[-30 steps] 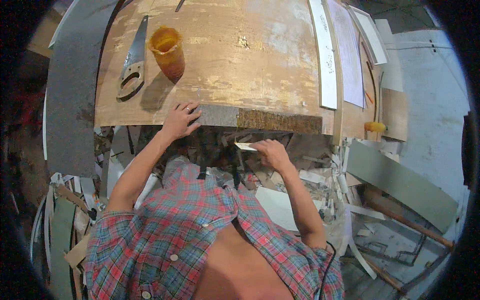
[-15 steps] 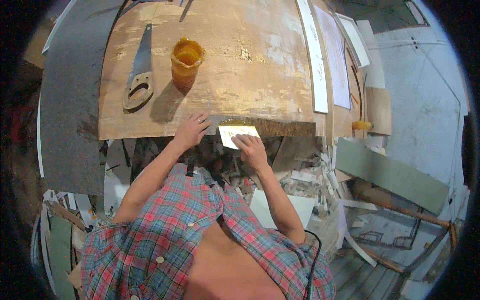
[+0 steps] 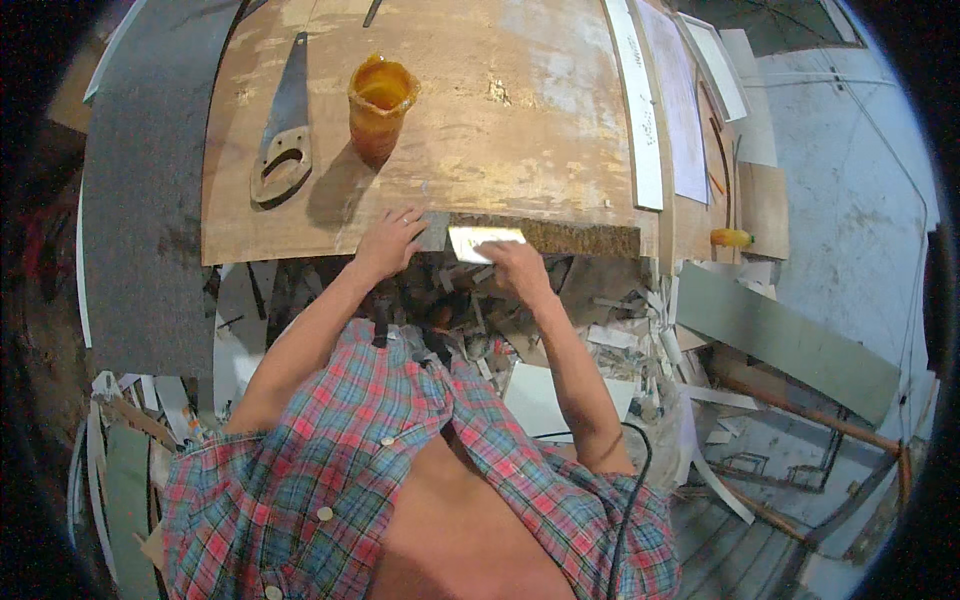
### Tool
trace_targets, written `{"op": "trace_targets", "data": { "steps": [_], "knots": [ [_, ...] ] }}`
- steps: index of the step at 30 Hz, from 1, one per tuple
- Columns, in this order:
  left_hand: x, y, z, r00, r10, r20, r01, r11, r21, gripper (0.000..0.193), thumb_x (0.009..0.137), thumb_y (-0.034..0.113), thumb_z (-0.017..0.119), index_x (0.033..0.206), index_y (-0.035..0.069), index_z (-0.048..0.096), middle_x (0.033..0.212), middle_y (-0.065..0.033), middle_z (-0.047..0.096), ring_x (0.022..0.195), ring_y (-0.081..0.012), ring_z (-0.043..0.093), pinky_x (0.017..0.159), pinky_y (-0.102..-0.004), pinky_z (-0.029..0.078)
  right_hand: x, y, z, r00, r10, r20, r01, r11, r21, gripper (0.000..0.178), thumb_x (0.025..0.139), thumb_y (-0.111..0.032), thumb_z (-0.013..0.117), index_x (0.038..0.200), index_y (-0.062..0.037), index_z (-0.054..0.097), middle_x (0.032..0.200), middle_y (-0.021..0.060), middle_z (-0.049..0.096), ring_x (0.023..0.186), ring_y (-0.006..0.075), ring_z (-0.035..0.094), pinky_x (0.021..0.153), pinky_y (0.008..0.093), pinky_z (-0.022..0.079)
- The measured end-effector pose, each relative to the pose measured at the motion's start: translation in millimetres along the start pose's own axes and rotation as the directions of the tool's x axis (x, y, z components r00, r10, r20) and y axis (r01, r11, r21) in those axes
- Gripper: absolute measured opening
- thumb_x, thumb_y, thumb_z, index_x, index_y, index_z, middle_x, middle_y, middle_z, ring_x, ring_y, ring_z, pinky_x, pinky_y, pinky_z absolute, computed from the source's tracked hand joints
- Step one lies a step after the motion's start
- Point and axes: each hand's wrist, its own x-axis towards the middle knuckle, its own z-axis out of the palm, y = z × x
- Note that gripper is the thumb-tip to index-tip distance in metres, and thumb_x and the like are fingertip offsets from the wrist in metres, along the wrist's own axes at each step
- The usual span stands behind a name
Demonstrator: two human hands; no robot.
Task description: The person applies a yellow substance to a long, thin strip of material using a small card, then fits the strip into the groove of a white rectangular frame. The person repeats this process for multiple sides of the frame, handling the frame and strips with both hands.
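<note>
A narrow strip (image 3: 585, 234) lies along the near edge of the wooden board, its left end grey and the rest coated in brownish glue. My left hand (image 3: 388, 244) grips the strip's bare left end, fingers on top and a ring on one of them. In my right hand (image 3: 520, 268) is a pale, shiny flat spreader (image 3: 478, 243), pinched by its near side and tilted against the coated part of the strip. Farther back stands an amber, glue-crusted pot (image 3: 378, 125). A handsaw (image 3: 285, 135) with a wooden handle lies to its left.
The glue-stained wooden board (image 3: 480, 150) forms the worktop. A dark grey sheet (image 3: 150, 200) hangs at left, and a white strip (image 3: 638, 120) lies at right beside a small yellow bottle (image 3: 732, 238). Scraps and offcuts (image 3: 610, 335) litter the floor below.
The spreader has moved slightly right along the strip and tilted, with my right hand following. My left hand stays at the strip's left end. The whole view has shifted a little.
</note>
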Motion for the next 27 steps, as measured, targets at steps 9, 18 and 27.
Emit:
{"op": "trace_targets", "data": {
  "steps": [9,18,27],
  "knots": [
    [-2,-8,-9,0.999,0.002,-0.046,-0.011,0.981,-0.194,0.041,0.084,0.015,0.063,0.124,0.009,0.058,0.137,-0.0129,0.050,0.125,-0.0338,0.046,0.105,-0.0429,0.037,-47,-51,-19,0.974,0.112,-0.195,-0.066,0.971,0.229,0.051,0.069,0.000,0.062,0.116,-0.0193,0.065,0.114,0.0048,0.067,0.099,0.0268,0.064,0.082,0.0373,0.052],
    [-29,-22,-30,0.966,-0.114,-0.234,0.059,0.971,-0.232,0.037,0.082,0.014,0.062,0.119,0.009,0.061,0.126,-0.0121,0.058,0.117,-0.0328,0.051,0.096,-0.0444,0.042,15,-63,19,0.989,-0.067,-0.130,0.061,0.997,-0.050,0.057,0.071,-0.002,0.063,0.125,-0.0213,0.059,0.124,0.0045,0.060,0.113,0.0254,0.057,0.093,0.0397,0.046],
    [-37,-39,-26,0.956,-0.221,-0.193,0.204,0.973,-0.105,0.024,0.082,0.022,0.066,0.105,0.016,0.069,0.108,-0.0046,0.062,0.101,-0.0304,0.059,0.085,-0.0450,0.048,20,-57,15,0.974,-0.105,-0.201,0.105,0.994,-0.012,0.059,0.070,0.004,0.059,0.125,-0.0186,0.057,0.121,0.0056,0.061,0.109,0.0261,0.058,0.092,0.0407,0.045]
  ]
}}
